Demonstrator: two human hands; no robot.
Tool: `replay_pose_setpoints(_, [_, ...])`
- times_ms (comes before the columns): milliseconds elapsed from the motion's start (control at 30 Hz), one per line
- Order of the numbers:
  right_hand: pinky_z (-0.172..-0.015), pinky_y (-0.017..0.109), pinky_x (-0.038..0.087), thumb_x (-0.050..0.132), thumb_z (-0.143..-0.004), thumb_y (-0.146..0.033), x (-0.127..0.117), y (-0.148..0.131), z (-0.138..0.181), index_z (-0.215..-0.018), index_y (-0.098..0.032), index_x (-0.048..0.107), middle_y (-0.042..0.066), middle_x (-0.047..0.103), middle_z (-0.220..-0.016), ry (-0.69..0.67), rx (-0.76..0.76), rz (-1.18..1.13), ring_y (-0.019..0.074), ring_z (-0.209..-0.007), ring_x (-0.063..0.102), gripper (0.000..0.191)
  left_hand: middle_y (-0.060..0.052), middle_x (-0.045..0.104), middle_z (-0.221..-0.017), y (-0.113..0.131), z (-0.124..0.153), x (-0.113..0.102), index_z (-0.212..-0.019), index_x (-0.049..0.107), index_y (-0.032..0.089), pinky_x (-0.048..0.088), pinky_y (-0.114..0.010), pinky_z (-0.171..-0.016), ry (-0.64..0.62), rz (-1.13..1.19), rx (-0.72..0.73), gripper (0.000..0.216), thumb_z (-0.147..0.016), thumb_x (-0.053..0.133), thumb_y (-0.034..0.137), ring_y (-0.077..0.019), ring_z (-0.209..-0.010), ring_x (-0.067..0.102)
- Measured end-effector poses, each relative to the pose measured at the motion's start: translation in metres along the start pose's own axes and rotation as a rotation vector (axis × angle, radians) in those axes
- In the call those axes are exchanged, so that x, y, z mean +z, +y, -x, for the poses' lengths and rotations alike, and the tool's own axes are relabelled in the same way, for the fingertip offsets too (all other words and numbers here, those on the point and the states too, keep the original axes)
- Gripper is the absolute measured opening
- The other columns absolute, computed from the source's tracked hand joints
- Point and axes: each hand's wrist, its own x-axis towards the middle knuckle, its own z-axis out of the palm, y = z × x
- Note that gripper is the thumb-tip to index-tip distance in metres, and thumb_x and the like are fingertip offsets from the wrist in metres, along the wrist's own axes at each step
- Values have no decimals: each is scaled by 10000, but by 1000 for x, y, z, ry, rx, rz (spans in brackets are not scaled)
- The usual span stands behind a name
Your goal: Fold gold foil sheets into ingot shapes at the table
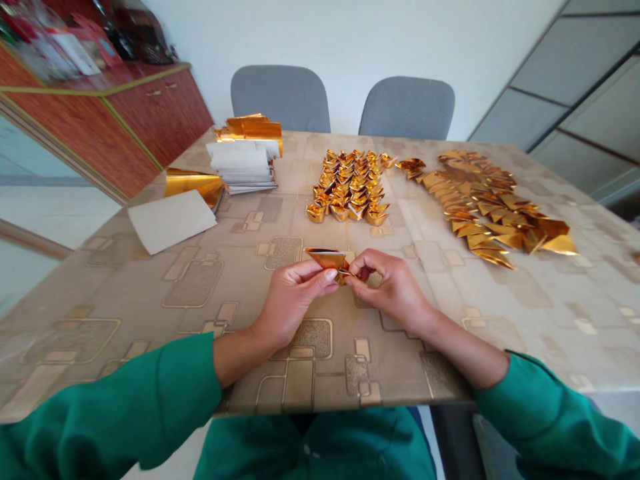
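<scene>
A partly folded piece of gold foil paper (pixel 327 258) is held just above the table, in front of me. My left hand (pixel 295 293) pinches its left and lower part between thumb and fingers. From the other side, my right hand (pixel 387 283) pinches its right end with thumb and forefinger. The fingertips hide part of the folds. Beyond my hands stand rows of finished gold paper ingots (pixel 350 185). Off to the right lies a spread pile of flat folded gold paper pieces (pixel 480 200).
A stack of white-backed paper sheets (pixel 245 167) with gold foil (pixel 255 127) on top stands at the back left. One loose white sheet (pixel 173 221) lies nearer. Two grey chairs (pixel 280 97) are behind the patterned table (pixel 200 347). A reddish cabinet (pixel 155 120) stands left.
</scene>
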Motion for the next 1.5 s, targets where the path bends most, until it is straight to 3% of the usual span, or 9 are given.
replay_pose_setpoints(200, [-594, 240, 426, 621, -808, -144, 3, -3, 2, -711, -177, 611, -9, 627, -675, 76, 37, 38, 110, -614, 561, 103, -41, 764, -932, -1, 0, 2, -900, 783, 190, 588, -296, -838, 2, 18, 24, 174, -777, 777, 313, -155, -854, 703])
replay_pose_setpoints(367, [-618, 243, 425, 640, -784, -91, 6, -4, 4, -733, -178, 604, -11, 620, -694, 139, -25, 122, 116, -643, 570, 107, -27, 764, -913, -1, 1, 3, -867, 787, 204, 589, -271, -822, 4, -30, 66, 143, -762, 791, 301, -145, -850, 696])
replay_pose_setpoints(733, [-654, 260, 428, 646, -866, -151, 6, -8, 4, -760, -179, 625, 14, 607, -734, 57, -93, 110, 141, -714, 566, 112, -39, 761, -905, 0, 0, 4, -892, 779, 174, 588, -302, -827, 9, 9, -1, 193, -753, 794, 307, -153, -822, 700])
replay_pose_setpoints(933, [-614, 250, 425, 673, -866, -246, 6, -5, 3, -805, -195, 590, -9, 612, -734, 56, 6, -6, 119, -657, 545, 116, -74, 752, -915, 6, -1, 5, -882, 756, 132, 579, -366, -848, 88, 79, -83, 249, -719, 813, 311, -183, -822, 704])
replay_pose_setpoints(1167, [-605, 245, 413, 669, -859, -258, 7, 3, 3, -750, -186, 605, -18, 618, -695, 33, 76, -165, 110, -641, 542, 146, -49, 740, -840, 5, -3, 5, -799, 748, 131, 584, -301, -750, 115, 109, -96, 238, -660, 843, 300, -146, -744, 678])
replay_pose_setpoints(1500, [-615, 254, 426, 687, -814, -307, 10, 11, 2, -823, -199, 566, -20, 588, -731, 3, 197, -357, 117, -666, 537, 162, -47, 744, -868, 4, -5, 4, -820, 748, 139, 577, -283, -758, 103, 106, -98, 215, -685, 831, 285, -138, -765, 676])
